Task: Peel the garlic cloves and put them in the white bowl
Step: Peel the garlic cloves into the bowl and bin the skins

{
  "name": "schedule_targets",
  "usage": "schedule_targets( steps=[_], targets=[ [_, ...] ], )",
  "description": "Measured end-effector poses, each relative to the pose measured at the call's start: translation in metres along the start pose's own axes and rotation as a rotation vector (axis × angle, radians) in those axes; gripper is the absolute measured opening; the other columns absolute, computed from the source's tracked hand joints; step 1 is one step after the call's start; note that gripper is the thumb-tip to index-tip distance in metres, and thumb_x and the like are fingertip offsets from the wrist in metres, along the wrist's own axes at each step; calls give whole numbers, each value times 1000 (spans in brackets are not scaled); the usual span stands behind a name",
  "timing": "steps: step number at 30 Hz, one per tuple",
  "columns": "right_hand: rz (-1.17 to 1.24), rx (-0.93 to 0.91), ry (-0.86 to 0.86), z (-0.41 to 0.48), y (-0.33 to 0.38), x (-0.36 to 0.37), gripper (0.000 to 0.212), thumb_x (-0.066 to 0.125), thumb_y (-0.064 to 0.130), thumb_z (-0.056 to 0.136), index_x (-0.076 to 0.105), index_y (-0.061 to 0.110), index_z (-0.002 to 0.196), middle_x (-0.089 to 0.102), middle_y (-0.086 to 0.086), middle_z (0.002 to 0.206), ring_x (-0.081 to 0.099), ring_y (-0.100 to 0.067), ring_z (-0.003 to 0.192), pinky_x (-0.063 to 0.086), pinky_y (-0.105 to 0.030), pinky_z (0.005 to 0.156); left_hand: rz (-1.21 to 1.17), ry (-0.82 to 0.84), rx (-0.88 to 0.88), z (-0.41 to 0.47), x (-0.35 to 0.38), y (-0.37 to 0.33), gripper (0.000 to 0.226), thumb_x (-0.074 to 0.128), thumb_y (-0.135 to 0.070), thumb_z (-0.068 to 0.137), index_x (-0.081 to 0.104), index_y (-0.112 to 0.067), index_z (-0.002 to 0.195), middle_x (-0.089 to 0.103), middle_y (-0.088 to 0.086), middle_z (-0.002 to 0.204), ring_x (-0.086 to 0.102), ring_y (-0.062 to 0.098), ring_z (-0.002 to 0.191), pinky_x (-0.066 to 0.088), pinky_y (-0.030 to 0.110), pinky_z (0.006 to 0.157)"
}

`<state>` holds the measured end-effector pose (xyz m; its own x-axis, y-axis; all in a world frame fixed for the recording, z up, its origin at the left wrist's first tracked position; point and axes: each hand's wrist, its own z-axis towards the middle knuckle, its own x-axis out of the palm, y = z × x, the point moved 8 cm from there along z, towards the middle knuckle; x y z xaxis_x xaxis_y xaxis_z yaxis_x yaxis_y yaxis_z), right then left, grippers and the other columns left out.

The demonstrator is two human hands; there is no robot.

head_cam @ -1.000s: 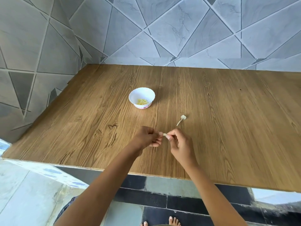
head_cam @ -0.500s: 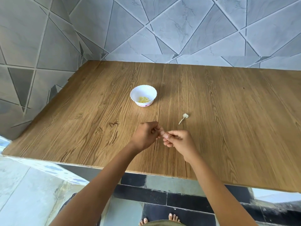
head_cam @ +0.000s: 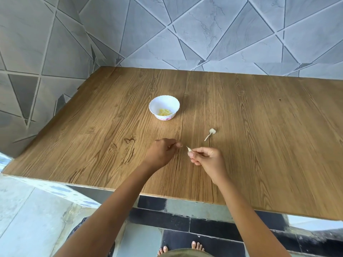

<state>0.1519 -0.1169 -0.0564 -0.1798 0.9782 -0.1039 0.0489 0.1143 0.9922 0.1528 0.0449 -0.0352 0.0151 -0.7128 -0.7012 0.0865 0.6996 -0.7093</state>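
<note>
Grey marble-look wall tiles point(head_cam: 55, 43) with slanting joints close the left and far sides, meeting in a corner behind a wood-grain tabletop point(head_cam: 92, 136). Its near edge runs above pale and dark floor tiles point(head_cam: 27, 219), and broad bare wood lies open at far left and all along the right. The left hand point(head_cam: 163, 153) hovers with fingers curled and thumb against forefinger; whether it pinches anything cannot be told. Beyond it stands the white bowl point(head_cam: 154, 102) holding peeled cloves point(head_cam: 164, 112). The garlic clove point(head_cam: 189, 149) is pinched in the right hand's point(head_cam: 206, 160) fingertips, long axis slanting, tip pointing far-left toward the left hand. A garlic stem point(head_cam: 210, 133) lies beyond it.
</note>
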Motion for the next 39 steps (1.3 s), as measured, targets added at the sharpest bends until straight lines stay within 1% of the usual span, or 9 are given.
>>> schedule_targets(
  steps=[4, 7, 13, 17, 19, 25, 30, 34, 39],
  targets=[
    [-100, -91, 41, 0, 6, 4, 8, 74, 13, 80, 70, 20, 79, 69, 0, 66, 65, -8, 60, 53, -18, 58, -418, 151, -138, -3, 8, -6, 6, 67, -15, 88, 72, -12, 87, 68, 2, 73, 62, 10, 68, 54, 23, 66],
    [-135, -100, 103, -2, 10, 8, 11, 68, 11, 84, 68, 21, 79, 69, 1, 68, 65, -6, 61, 52, -17, 58, -424, 180, -128, -3, 9, -9, 6, 65, -5, 87, 69, -8, 84, 67, 3, 72, 62, 10, 68, 52, 22, 66],
    [253, 306, 227, -9, -7, 17, 10, 59, 7, 90, 69, 5, 87, 69, -3, 71, 65, -9, 62, 52, -17, 58, -211, 30, 117, -5, 3, -21, 6, 66, -9, 87, 67, -13, 84, 68, -2, 79, 63, 18, 73, 51, 29, 70],
    [497, 496, 161, -12, -16, 20, 16, 57, 7, 91, 67, 5, 79, 65, 0, 63, 59, -6, 52, 47, -14, 48, -192, -61, 108, -6, 0, -23, 6, 67, -10, 87, 67, -14, 82, 64, -12, 73, 58, 0, 65, 46, 16, 65],
    [361, 424, 99, -9, -13, 14, 15, 61, 10, 89, 68, 6, 77, 65, -1, 63, 58, -5, 51, 46, -14, 48, -128, -109, 154, -9, -1, -27, 4, 68, -10, 85, 67, -12, 82, 63, -14, 73, 59, -2, 66, 44, 10, 62],
    [-377, -180, -165, -7, 15, 2, 20, 66, 15, 88, 67, 6, 70, 64, -3, 58, 63, -14, 51, 49, -30, 48, 46, -214, 158, -14, 2, -24, 6, 69, -15, 82, 69, -9, 82, 70, 0, 73, 65, 12, 66, 56, 33, 62],
    [-718, -573, -311, -15, 32, 13, 15, 73, 7, 80, 64, 10, 68, 56, 4, 53, 41, -9, 40, 29, -19, 40, 4, -255, 32, -17, 3, -15, 7, 68, -12, 82, 68, -6, 78, 65, -3, 67, 58, 10, 60, 51, 27, 60],
    [-134, -193, -93, -4, 5, 7, 11, 65, 6, 87, 70, 15, 84, 68, 3, 70, 64, -7, 60, 51, -21, 56, -338, -51, -218, -16, 12, 4, 13, 63, -12, 89, 65, -9, 76, 63, -1, 65, 59, 11, 61, 52, 26, 63],
    [93, -35, 112, -2, -1, 9, 11, 60, 3, 90, 69, 9, 87, 70, -1, 73, 64, -8, 63, 50, -18, 57, -692, 256, -370, -18, 20, 1, 17, 54, -7, 94, 65, -7, 82, 65, 5, 74, 63, 10, 64, 51, 17, 59]
  ],
)
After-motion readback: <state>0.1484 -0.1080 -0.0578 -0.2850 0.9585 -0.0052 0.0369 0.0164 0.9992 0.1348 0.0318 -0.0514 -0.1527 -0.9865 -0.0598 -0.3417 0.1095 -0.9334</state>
